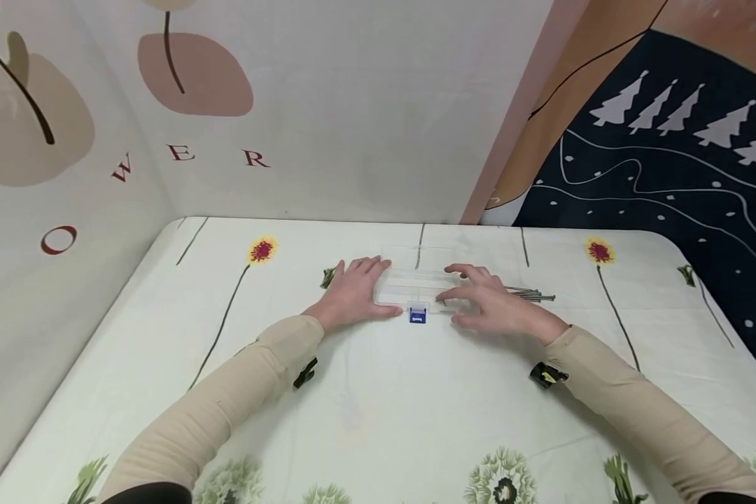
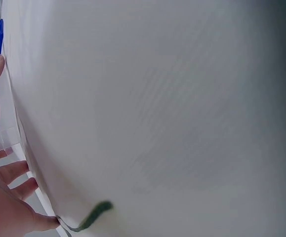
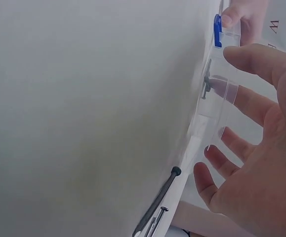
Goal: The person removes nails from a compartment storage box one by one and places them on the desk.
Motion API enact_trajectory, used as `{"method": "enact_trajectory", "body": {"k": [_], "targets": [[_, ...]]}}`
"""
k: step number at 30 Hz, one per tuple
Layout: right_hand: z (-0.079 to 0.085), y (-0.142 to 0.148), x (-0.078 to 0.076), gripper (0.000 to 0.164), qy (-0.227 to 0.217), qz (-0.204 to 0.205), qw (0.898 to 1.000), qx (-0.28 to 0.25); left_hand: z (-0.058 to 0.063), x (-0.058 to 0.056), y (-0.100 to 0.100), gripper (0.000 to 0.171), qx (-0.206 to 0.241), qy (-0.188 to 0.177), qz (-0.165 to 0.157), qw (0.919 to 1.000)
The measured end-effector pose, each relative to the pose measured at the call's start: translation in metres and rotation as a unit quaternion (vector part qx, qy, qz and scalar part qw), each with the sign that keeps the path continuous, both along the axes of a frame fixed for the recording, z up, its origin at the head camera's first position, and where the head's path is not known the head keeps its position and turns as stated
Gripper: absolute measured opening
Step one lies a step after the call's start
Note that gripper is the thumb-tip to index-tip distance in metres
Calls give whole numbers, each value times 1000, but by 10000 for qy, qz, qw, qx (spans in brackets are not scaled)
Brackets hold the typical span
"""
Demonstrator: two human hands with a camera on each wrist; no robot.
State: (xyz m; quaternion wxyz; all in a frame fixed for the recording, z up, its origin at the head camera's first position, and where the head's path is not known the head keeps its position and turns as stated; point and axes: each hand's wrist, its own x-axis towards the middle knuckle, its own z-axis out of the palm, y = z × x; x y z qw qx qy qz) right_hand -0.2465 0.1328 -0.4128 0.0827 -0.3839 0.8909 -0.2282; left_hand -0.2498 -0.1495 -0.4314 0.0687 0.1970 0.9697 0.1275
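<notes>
A clear plastic box (image 1: 409, 294) with a blue latch (image 1: 418, 316) at its front lies on the table, its transparent lid (image 1: 416, 255) folded back. My left hand (image 1: 355, 290) holds the box's left end, thumb at the front edge and fingers toward the back. Over the right end reaches my right hand (image 1: 491, 301), fingers spread apart. In the right wrist view its index finger dips into the box and touches small metal nails (image 3: 206, 89); the thumb stays apart from them. Long nails (image 1: 529, 295) lie beside the box, partly behind the right hand.
A white cloth printed with flowers (image 1: 353, 399) covers the table. Beyond its back edge hangs a pale printed curtain (image 1: 353, 140), with a dark tree-patterned cloth (image 1: 661, 161) at the right.
</notes>
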Motion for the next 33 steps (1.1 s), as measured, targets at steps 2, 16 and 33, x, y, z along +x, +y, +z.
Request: {"method": "enact_trajectory", "body": {"k": [2,16,33], "targets": [[-1,1,0,33,57,-12,10000,-1,0,0,0,98,16,-10,-1,10000],[-1,3,0,17,-261,-70,9993,-252,1,1,0,98,2,6,-47,10000],[-4,-5,2,16,-372,-75,9985,-385,-1,1,-1,97,-19,49,-86,9999]]}}
